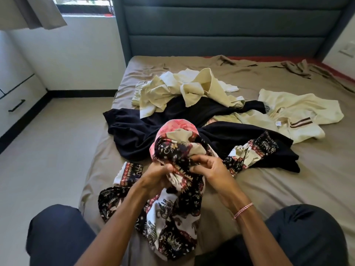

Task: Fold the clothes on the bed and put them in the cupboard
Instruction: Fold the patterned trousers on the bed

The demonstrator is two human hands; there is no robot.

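A patterned black, white and red garment [172, 217] is bunched up over the near part of the bed [288, 189]. My left hand [157, 175] and my right hand [209, 169] both grip its crumpled fabric, side by side, lifting it off the sheet. Behind it lies a dark navy garment [138, 131], spread wide. A pile of cream clothes [172, 89] sits further back. Another cream garment with brown stripes [299, 114] lies at the right. A pink patch [176, 125] shows at the top of the bunched cloth.
The brown sheet is rumpled near the grey padded headboard [221, 31]. White drawers with a black handle [17, 104] stand at the left wall, beyond a strip of floor [48, 160]. My knees in dark trousers [57, 237] frame the bottom corners.
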